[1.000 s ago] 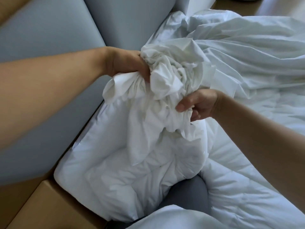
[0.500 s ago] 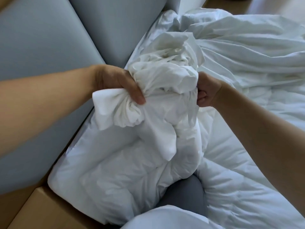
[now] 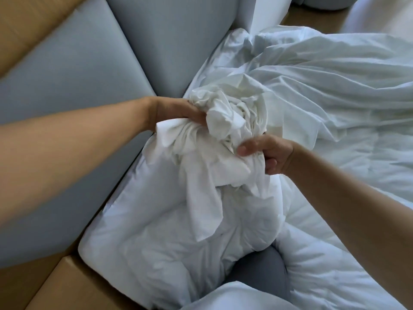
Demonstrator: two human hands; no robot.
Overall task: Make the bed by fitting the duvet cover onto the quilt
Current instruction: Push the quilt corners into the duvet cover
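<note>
A bunched white duvet cover (image 3: 225,128) is gathered into a crumpled wad over a corner of the padded white quilt (image 3: 169,247). My left hand (image 3: 178,113) grips the wad's left side, thumb pressed into the folds. My right hand (image 3: 266,153) grips its lower right side, fingers curled into the cloth. The rest of the cover (image 3: 335,90) trails in long creases to the far right. The quilt spreads over the bed under both arms.
A grey padded headboard (image 3: 93,70) runs along the left, close to my left arm. A wooden bed frame (image 3: 67,285) shows at bottom left. A grey patch (image 3: 261,269) shows between the quilt folds at bottom centre.
My right hand has dropped from the wad's upper right to its lower right and re-gripped. The wad has sunk lower and rolled. My left hand keeps its grip.
</note>
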